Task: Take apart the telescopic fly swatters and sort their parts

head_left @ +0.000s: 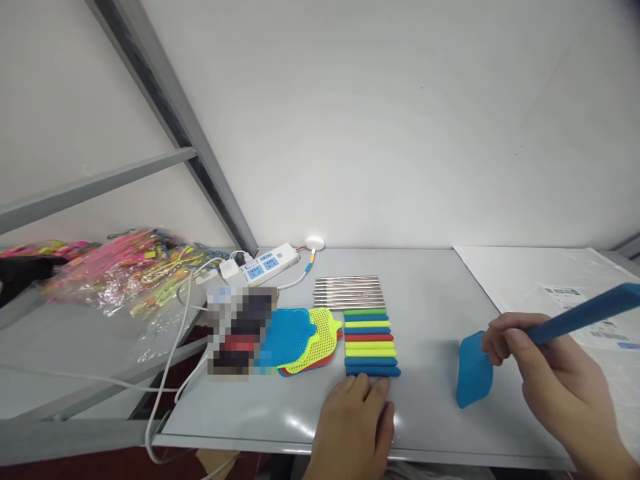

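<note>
My right hand (555, 373) is closed around a blue fly swatter, gripping it near where the blue handle (587, 313) meets the neck. Its blue mesh head (474, 373) hangs to the left, just above the table, and the handle points up to the right. At the front of the table, my left hand (353, 423) rests with bent fingers against the nearest tube in a row of coloured handle tubes (370, 345). Left of that row lies a fanned stack of swatter heads, a blue one (290, 333) over a yellow one (325, 337) and a red one.
Behind the tubes lie several thin metal rods (349, 292). A white power strip (270, 263) with cables stands at the back left, beside a blurred-out patch. Plastic bags of colourful items (135, 267) sit on the left shelf. A white labelled sheet (530, 267) covers the right side.
</note>
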{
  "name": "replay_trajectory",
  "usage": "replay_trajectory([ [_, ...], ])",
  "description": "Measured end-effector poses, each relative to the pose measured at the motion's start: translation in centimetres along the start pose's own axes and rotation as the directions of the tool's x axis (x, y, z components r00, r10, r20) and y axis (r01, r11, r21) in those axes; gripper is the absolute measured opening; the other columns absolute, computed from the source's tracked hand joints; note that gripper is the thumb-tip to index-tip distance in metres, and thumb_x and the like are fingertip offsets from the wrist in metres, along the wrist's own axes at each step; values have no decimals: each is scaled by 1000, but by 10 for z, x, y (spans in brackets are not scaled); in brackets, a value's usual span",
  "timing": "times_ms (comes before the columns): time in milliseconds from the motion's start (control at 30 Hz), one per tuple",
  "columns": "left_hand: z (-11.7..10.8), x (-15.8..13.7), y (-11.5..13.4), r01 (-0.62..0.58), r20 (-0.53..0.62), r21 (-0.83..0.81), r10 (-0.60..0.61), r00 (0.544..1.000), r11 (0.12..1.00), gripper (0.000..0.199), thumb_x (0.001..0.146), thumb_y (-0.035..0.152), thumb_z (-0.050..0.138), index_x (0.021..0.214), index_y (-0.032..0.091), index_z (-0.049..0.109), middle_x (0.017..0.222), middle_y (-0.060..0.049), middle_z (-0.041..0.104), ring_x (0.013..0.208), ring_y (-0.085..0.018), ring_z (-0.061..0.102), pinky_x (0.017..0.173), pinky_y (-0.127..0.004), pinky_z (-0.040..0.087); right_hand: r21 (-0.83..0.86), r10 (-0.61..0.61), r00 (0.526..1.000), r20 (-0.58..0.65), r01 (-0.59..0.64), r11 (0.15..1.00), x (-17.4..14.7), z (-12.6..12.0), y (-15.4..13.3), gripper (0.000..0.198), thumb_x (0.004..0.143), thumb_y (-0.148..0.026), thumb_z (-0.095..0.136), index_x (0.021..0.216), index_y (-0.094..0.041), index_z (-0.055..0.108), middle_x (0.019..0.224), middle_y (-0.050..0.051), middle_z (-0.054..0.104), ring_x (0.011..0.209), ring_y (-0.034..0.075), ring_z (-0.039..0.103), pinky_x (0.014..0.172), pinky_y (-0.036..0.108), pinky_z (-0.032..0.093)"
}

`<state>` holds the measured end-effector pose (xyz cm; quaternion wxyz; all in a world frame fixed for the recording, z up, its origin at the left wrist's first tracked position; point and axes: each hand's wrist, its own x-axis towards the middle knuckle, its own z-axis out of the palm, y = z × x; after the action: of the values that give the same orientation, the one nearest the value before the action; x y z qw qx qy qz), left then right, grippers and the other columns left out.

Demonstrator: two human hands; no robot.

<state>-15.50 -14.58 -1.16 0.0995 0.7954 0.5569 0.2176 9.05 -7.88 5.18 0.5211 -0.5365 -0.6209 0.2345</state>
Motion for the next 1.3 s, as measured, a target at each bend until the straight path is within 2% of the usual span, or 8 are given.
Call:
replay_trajectory([
  [200, 3, 0, -6, -9, 2, -37, 9, 1000, 999, 27, 90, 23, 51, 115, 26, 60, 90, -5, 64, 78, -21, 61, 67, -35, 50, -149, 35, 997, 65, -25, 988, 2, 8, 27, 22, 95, -43, 50, 89, -24, 61, 82, 2, 63, 73, 17, 61, 62, 27, 49],
  [433, 1, 0, -5, -37, 5, -14, 37, 999, 999, 28, 91, 23, 49, 118, 24, 58, 90, -6, 63, 79, -23, 60, 68, -36, 51, -350, -280, 957, 74, 288, 891, -6, 8, 44, 15, 96, -37, 48, 101, -24, 54, 65, -4, 54, 47, 12, 49, 47, 26, 40],
  [567, -3, 1, 2, -31, -9, -21, 30, 999, 999, 23, 93, 23, 48, 113, 24, 58, 88, -5, 60, 81, -22, 60, 70, -36, 50, -322, -469, 843, 264, 535, 781, -16, 11, 45, 13, 98, -29, 45, 103, -22, 54, 70, 0, 57, 60, 15, 54, 56, 28, 43],
  [767, 1, -3, 6, 1, 27, 50, -3, 1000, 999, 21, 95, 26, 46, 111, 24, 60, 90, -5, 63, 86, -24, 61, 74, -38, 49, -71, -586, 552, 594, 761, 645, -29, 25, 40, 23, 96, -14, 50, 118, -17, 53, 72, 0, 59, 64, 15, 50, 70, 33, 39],
  [900, 4, -8, 5, -24, -32, 26, 24, 999, 999, 18, 96, 26, 46, 100, 22, 63, 102, -6, 68, 100, -26, 61, 85, -40, 46, -36, -592, 465, 659, 804, 593, -37, 33, 34, 11, 97, -19, 49, 104, -18, 58, 68, -1, 57, 62, 15, 48, 67, 33, 34],
  [1133, -4, -16, 2, -188, -159, -102, 171, 972, 977, 16, 94, 15, 46, 88, 18, 61, 78, -4, 63, 76, -18, 57, 70, -31, 43, -99, -540, 460, 705, 818, 566, -40, 29, 40, 14, 99, -22, 46, 99, -19, 59, 69, 0, 59, 63, 15, 51, 70, 34, 32],
  [1233, -11, -22, 2, -317, -373, -70, 271, 888, 946, 11, 89, 10, 51, 86, 17, 59, 66, -1, 56, 61, -14, 47, 58, -29, 34, -126, -483, 458, 746, 810, 572, -43, 25, 39, 17, 100, -22, 43, 98, -20, 59, 71, 0, 59, 63, 16, 50, 74, 35, 32],
  [1300, -17, -24, 7, -346, -449, 54, 332, 830, 937, 11, 87, 11, 57, 96, 16, 60, 75, -3, 62, 67, -16, 51, 65, -32, 35, -145, -449, 465, 763, 800, 582, -45, 22, 33, 17, 100, -21, 42, 96, -20, 59, 74, 0, 60, 66, 17, 51, 76, 35, 33],
])
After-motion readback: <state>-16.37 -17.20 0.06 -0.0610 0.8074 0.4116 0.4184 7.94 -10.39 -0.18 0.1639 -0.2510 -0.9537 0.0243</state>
